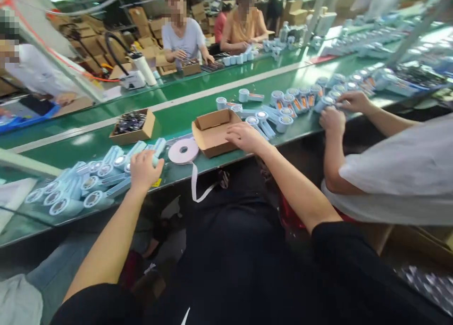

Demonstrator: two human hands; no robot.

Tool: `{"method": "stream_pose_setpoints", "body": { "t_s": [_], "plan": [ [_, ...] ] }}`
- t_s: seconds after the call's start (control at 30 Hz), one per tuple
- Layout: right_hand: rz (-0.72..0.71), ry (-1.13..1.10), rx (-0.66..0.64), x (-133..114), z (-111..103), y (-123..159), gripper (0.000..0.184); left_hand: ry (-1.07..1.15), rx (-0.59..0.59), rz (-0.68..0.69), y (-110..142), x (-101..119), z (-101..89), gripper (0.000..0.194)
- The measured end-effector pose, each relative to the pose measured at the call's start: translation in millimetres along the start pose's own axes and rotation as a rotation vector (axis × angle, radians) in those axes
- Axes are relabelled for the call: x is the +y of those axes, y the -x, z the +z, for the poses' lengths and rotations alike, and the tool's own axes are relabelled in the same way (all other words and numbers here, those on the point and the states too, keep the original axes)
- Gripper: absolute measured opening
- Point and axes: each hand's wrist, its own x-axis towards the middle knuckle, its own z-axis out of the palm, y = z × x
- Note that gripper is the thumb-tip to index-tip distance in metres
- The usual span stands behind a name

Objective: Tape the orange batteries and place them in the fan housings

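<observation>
Bending the left hand (pixel 145 171) over light blue plastic pieces with round heads and long handles (pixel 95 198), heaped at the lower left of the frame; cannot tell whether clamped on one or merely touching, with the contact hidden under the fingers. Laying the right hand (pixel 244 136), well apart from the left, over the right rim of a shallow brown cardboard box (pixel 220 149) at the centre, fingertips bent inside; cannot tell about any grip on the wall.

Could go wrong first at the flat white roll of tape (pixel 183 151), lying between both hands and just left of the box: trailing a loose white strip (pixel 194 179) over the front edge of the green table (pixel 177 171), so liable to snag on the black clothing (pixel 233 259) and drag off. Could also tip or slide the box, set close to that same edge, through leaning on the rim. Could spill pieces at the lower left by tugging one from under others, given such crossed, overlapping handles. Might knock the further light blue pieces (pixel 285 123), right of the box, by swinging the right hand wide. Might upset the small brown cardboard box (pixel 148 127) of dark loose parts (pixel 129 122), left of centre, by reaching across too low
</observation>
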Motion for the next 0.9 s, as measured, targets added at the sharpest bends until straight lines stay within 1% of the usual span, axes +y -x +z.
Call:
{"method": "stream_pose_setpoints", "body": {
  "t_s": [0.03, 0.1, 0.3, 0.47, 0.6, 0.7, 0.8, 0.9],
  "plan": [
    [0.02, 0.003, -0.018, 9, -5, 1, 0.036, 0.027, 0.029, 0.005, 4, -4, 2.1, 0.05],
    [0.031, 0.002, -0.031, 18, -9, 5, 0.037, 0.055, 0.046, -0.001, 11, -10, 4.6, 0.049],
    [0.004, -0.049, 0.021, 16, -15, 23, 0.04, 0.068, 0.067, -0.027, 32, -10, -3.2, 0.046],
    [0.005, -0.141, 0.102, 21, -18, 32, 0.041, 0.125, 0.144, -0.004, 37, -14, -5.1, 0.049],
    [0.025, -0.209, 0.185, 29, -17, 40, 0.039, 0.13, 0.213, 0.033, 32, -19, 3.5, 0.059],
    [0.062, -0.252, 0.236, 34, -17, 51, 0.038, 0.123, 0.271, 0.128, 27, -19, 13.8, 0.062],
    [0.089, -0.325, 0.292, 32, -20, 64, 0.039, 0.158, 0.292, 0.253, 24, -16, 24.7, 0.057],
    [0.105, -0.409, 0.355, 20, -26, 83, 0.039, 0.176, 0.297, 0.288, 25, -11, 36.0, 0.05]
  ]
}}
